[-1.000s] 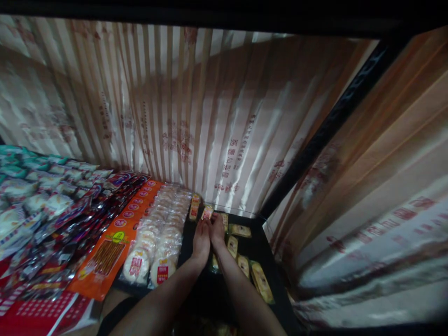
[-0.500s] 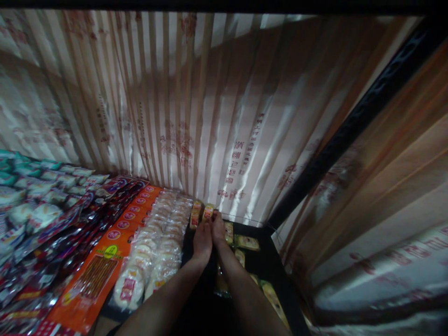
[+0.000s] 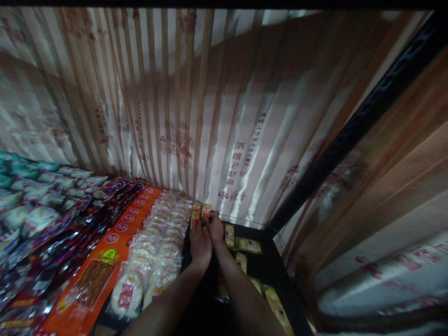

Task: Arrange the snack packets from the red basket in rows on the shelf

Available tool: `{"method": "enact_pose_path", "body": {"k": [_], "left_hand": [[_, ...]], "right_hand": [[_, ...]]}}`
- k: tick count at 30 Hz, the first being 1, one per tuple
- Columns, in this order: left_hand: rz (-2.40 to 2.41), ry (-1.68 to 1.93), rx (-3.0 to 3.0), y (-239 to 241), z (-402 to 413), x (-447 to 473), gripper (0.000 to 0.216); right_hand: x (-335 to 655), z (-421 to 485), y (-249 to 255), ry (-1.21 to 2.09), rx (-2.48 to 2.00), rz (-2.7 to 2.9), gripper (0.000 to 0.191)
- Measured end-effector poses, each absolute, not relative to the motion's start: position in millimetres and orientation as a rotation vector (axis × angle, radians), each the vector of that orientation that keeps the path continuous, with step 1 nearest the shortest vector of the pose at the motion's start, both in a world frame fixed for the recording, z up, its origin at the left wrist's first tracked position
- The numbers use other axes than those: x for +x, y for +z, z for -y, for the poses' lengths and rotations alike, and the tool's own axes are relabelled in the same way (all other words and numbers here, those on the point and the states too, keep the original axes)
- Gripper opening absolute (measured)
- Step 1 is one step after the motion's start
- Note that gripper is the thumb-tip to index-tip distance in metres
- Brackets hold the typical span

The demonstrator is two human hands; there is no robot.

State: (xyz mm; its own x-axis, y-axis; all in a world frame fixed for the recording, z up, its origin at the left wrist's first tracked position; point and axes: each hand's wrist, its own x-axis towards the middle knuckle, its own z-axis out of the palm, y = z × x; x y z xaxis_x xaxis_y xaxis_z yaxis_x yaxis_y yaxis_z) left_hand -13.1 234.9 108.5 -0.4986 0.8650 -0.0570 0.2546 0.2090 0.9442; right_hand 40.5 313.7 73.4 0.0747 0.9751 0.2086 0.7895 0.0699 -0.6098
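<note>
Yellow packets (image 3: 206,210) touch left hand (image 3: 200,245) and right hand (image 3: 216,230) — fingers close-set.

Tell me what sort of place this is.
Likely a snack shop's display: orange packs of stick-shaped snacks, clear-wrapped round crackers and small yellowish wrapped snacks are laid out largely by kind.

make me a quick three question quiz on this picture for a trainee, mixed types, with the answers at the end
1. True or false: in the picture, the orange package lies to the left of the round white packs.

2. What are the fingertips of the left hand and right hand nearest to?
A) the teal bags
B) the small yellow packets
C) the slanting post

3. Fill in: the tabletop under the small yellow packets is ____ in colour.

Key: 1. True; 2. B; 3. black
</note>
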Motion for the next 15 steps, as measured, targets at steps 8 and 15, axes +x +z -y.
{"method": "enact_pose_path", "body": {"k": [8,15], "left_hand": [[-1.826,1.328,1.025,115.4,-234.7,-12.5,0.034],[-1.763,1.343,1.069,119.7,-214.7,-7.6,0.022]], "right_hand": [[36.7,-313.9,71.2,0.369,-1.731,1.768,0.017],[47.0,-279.6,78.0,0.398,-1.516,1.739,0.034]]}}
